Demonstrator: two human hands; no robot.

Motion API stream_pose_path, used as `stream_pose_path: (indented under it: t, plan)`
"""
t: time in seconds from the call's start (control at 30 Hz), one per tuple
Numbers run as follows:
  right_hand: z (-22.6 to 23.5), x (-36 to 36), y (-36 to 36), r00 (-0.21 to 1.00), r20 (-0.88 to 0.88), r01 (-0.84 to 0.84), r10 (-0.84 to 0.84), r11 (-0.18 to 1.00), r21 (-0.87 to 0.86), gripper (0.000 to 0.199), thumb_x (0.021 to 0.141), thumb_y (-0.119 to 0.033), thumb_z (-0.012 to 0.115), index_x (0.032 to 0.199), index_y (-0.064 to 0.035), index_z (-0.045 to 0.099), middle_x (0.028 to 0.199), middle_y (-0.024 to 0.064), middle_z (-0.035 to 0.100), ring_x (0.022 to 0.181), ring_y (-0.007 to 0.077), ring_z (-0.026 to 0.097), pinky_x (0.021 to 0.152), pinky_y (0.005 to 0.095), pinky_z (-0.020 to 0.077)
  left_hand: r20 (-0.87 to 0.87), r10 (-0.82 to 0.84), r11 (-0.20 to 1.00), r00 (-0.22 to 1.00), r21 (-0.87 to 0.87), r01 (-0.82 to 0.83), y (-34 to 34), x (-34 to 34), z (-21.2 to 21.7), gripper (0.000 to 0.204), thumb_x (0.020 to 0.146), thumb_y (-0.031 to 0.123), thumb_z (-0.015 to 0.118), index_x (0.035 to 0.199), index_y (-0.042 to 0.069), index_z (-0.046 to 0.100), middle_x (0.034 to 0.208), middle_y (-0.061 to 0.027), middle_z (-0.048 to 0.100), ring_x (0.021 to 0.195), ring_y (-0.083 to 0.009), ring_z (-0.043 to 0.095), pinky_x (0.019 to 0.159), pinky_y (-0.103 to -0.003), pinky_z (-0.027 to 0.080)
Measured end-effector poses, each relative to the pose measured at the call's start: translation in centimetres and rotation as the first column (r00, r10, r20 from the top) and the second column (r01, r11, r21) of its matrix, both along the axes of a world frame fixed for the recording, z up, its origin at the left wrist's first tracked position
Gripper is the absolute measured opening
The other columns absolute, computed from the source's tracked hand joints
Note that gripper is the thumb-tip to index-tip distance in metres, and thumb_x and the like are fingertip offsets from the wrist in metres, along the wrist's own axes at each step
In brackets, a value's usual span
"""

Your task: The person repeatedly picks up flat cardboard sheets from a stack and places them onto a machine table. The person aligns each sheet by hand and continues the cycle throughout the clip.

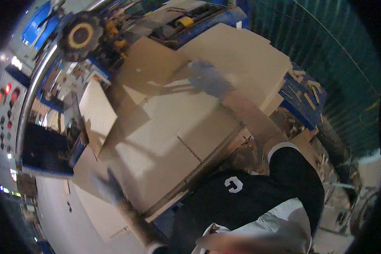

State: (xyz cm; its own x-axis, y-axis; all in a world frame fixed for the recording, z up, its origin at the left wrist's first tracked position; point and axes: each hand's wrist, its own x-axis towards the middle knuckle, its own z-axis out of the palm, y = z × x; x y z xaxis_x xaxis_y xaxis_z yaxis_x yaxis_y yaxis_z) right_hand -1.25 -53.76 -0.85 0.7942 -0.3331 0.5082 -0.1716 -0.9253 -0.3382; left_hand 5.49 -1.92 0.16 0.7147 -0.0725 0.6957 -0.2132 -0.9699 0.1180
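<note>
Large tan cardboard sheets [169, 144] with slots cut in them lie stacked in front of me. My right hand [209, 79], in a grey-blue glove, reaches over the far part of the stack. Its fingertips are at the right corner of a brown cardboard flap [146, 63]; blur hides whether they grip it. At the near left edge of the stack, my left hand [107, 186] is gloved too and smeared by motion. Its thumb appears apart from its fingers, and nothing shows in it. Another cardboard piece [96, 114] stands tilted at the left.
Beyond the sheets is a blue machine with a dark handwheel [80, 36]. A control panel [8, 110] with lit red buttons stands at far left, beside a metal rail. Cardboard scraps [305, 93] litter a blue surface at right, before a green corrugated wall [326, 51].
</note>
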Motion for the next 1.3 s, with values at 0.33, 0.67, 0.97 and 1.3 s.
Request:
stream_pose_path:
  t: [0.33,0.67,0.97,1.3]
  plan:
    - [-5.4,-16.7,-8.8,0.773,0.123,0.601,-0.623,0.780,0.177,0.062,0.082,-0.042,0.067,0.130,-0.0069,0.050,0.130,0.0231,0.050,0.113,0.0388,0.054,0.091,0.0445,0.0465,-0.485,0.683,0.511,0.546,-0.217,-0.832,10.3,-10.8,-3.3,0.078,0.087,0.050,0.059,0.142,0.000,0.036,0.140,-0.0200,0.044,0.128,-0.0317,0.043,0.107,-0.042,0.034]
    - [-0.7,-14.3,-11.2,0.770,0.417,0.214,-0.484,0.810,0.546,0.045,0.088,-0.023,0.063,0.128,-0.0036,0.055,0.127,0.0136,0.058,0.113,0.0247,0.057,0.093,0.0320,0.0454,-0.200,0.169,0.587,0.965,-0.766,-0.261,11.5,-13.6,4.1,0.080,0.087,0.044,0.059,0.144,-0.004,0.029,0.150,-0.0215,0.028,0.137,-0.0342,0.028,0.112,-0.049,0.021]
    - [7.4,-12.9,-12.5,0.643,0.622,-0.485,-0.447,0.390,0.783,0.049,0.083,-0.017,0.064,0.128,-0.0021,0.050,0.117,0.0087,0.058,0.105,0.0245,0.057,0.095,0.0383,0.0438,0.250,0.161,0.113,0.955,-0.966,0.234,16.5,-11.9,0.6,0.049,0.089,0.007,0.058,0.134,-0.005,0.042,0.132,-0.0221,0.049,0.117,-0.0300,0.053,0.093,-0.041,0.047]
    - [4.2,-20.7,7.1,0.934,0.358,-0.064,0.008,0.987,0.145,0.033,0.086,-0.012,0.060,0.118,-0.0055,0.059,0.124,0.0129,0.058,0.112,0.0289,0.056,0.098,0.0387,0.0420,0.052,-0.200,0.184,0.978,-0.979,0.090,11.8,-15.1,0.3,0.033,0.087,0.006,0.058,0.119,-0.003,0.058,0.124,-0.0169,0.057,0.115,-0.0254,0.053,0.099,-0.038,0.042]
